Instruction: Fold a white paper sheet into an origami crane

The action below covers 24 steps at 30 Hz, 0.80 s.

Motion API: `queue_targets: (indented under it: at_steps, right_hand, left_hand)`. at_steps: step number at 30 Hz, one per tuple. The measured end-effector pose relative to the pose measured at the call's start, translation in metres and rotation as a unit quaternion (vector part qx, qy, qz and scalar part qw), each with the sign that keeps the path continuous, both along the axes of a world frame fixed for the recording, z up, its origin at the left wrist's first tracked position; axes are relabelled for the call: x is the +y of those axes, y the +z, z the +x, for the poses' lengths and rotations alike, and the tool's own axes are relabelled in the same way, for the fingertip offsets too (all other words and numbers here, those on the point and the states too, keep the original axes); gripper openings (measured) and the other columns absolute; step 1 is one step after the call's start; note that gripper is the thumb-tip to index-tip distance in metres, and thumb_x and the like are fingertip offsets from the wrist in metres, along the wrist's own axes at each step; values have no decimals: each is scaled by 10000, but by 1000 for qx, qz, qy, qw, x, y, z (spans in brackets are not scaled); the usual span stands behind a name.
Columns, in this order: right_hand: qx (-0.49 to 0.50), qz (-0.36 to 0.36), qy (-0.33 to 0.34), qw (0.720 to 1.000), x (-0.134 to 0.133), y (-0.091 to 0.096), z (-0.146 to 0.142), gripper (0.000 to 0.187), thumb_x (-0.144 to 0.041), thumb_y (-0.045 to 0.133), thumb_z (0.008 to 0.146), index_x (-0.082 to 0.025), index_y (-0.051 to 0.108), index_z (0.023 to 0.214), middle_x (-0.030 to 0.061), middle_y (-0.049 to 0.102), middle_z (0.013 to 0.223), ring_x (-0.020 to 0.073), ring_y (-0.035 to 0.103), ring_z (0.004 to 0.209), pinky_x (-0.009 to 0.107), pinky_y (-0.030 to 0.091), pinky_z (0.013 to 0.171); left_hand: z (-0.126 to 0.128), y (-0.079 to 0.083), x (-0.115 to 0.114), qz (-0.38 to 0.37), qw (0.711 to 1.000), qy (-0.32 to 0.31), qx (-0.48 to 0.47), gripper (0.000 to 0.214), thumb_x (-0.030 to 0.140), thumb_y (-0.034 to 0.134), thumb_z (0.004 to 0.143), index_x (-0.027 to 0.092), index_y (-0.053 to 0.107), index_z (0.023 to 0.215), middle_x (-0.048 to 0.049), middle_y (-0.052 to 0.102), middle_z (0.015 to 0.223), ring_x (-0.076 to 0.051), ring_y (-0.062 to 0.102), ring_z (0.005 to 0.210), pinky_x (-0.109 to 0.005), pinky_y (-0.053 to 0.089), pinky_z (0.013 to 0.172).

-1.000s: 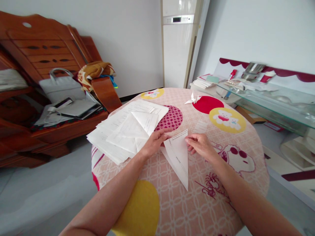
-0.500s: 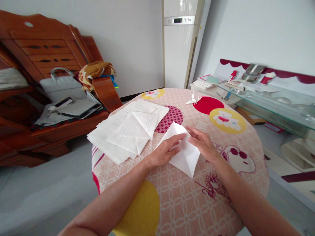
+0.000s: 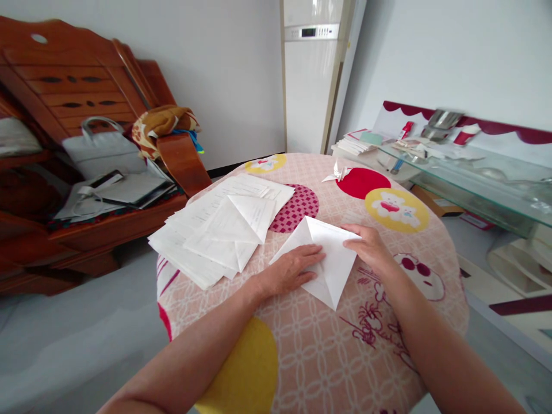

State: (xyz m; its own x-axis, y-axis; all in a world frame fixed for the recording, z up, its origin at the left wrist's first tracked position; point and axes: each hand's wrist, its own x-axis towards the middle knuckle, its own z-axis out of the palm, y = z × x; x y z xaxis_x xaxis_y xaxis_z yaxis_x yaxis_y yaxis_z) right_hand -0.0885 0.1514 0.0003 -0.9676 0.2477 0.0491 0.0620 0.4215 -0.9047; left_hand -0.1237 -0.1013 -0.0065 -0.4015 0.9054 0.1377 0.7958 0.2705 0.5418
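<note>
A sheet of white paper (image 3: 335, 244), folded with creases and flaps, lies turned cornerwise on the round table (image 3: 314, 356). My left hand (image 3: 294, 267) rests flat on its left part, fingers stretched towards the middle crease. At the right corner, my right hand (image 3: 367, 246) pinches the sheet between thumb and fingers. Left of my hands is a spread pile of printed sheets (image 3: 198, 230), with a folded sheet (image 3: 250, 215) on top. A folded white paper crane (image 3: 338, 172) stands at the far side of the table.
A wooden bench (image 3: 81, 230) on the left holds a grey bag (image 3: 99, 149) and a brown patterned cloth (image 3: 164, 126). To the right stands a glass shelf (image 3: 483, 178) with a metal pot (image 3: 444, 121). A book stack (image 3: 356, 144) sits behind the table.
My right hand has moved right from the top of the folded paper to its right corner, opening out a flap there. My left hand still lies on the paper, flatter than before.
</note>
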Motion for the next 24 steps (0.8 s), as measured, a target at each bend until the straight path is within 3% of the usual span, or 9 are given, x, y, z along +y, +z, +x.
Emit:
queue_targets:
  at_steps: [3, 6, 11, 15, 19, 22, 24]
  right_hand:
    - [-1, 15, 5, 1000, 6, -2, -3, 483, -216, 624, 635, -137, 745, 1097, 82, 760, 1054, 265, 695, 914, 314, 533, 751]
    - [-7, 22, 27, 999, 8, -5, -3, 437, -208, 596, 642, -139, 765, 1039, 61, 772, 949, 253, 695, 842, 304, 522, 700]
    - [-35, -23, -17, 999, 3, -3, -1, 457, -199, 600, 626, -114, 764, 1044, 78, 771, 920, 250, 693, 812, 306, 519, 665]
    - [-47, -33, -49, 997, 2, -1, -1, 445, -188, 612, 607, -119, 772, 1015, 76, 767, 883, 252, 692, 793, 318, 527, 658]
    - [-48, 7, -32, 998, 6, 1, -1, 404, -193, 609, 639, -131, 774, 1002, 74, 767, 887, 256, 698, 797, 325, 534, 667]
    - [-29, 53, -14, 998, 9, 3, -1, 470, -228, 656, 678, -121, 737, 1128, 109, 762, 943, 268, 707, 829, 362, 557, 714]
    - [24, 118, -12, 993, 10, 7, -1, 518, -260, 695, 699, -124, 705, 1199, 150, 735, 1086, 298, 698, 954, 427, 557, 825]
  left_hand:
    - [0, 0, -1, -15, 1000, -20, 7, 589, 441, 542, 960, 205, 420, 1486, -124, 369, 1574, -263, 310, 1475, -453, 279, 1210]
    - [1, 0, -1, -23, 999, -38, 14, 863, 612, 648, 834, 201, 344, 1530, -154, 311, 1596, -325, 249, 1493, -511, 204, 1223]
    - [4, -3, 0, -15, 999, -40, 21, 1026, 667, 703, 744, 195, 285, 1554, -190, 297, 1594, -371, 248, 1485, -553, 184, 1210]
    - [4, -4, -1, -1, 998, -43, 35, 899, 462, 715, 812, 209, 276, 1554, -163, 332, 1585, -343, 284, 1477, -535, 217, 1211]
    - [0, -4, -3, 3, 999, -13, 50, 650, 100, 498, 881, 215, 377, 1508, -116, 441, 1532, -253, 390, 1434, -466, 304, 1195]
    - [-6, -2, -8, -8, 998, 23, 60, 627, 30, 448, 851, 204, 467, 1453, -117, 492, 1493, -245, 443, 1399, -460, 345, 1175]
    - [-11, 0, -13, -13, 997, 24, 68, 667, -1, 451, 810, 213, 487, 1440, -109, 500, 1488, -245, 446, 1397, -471, 335, 1181]
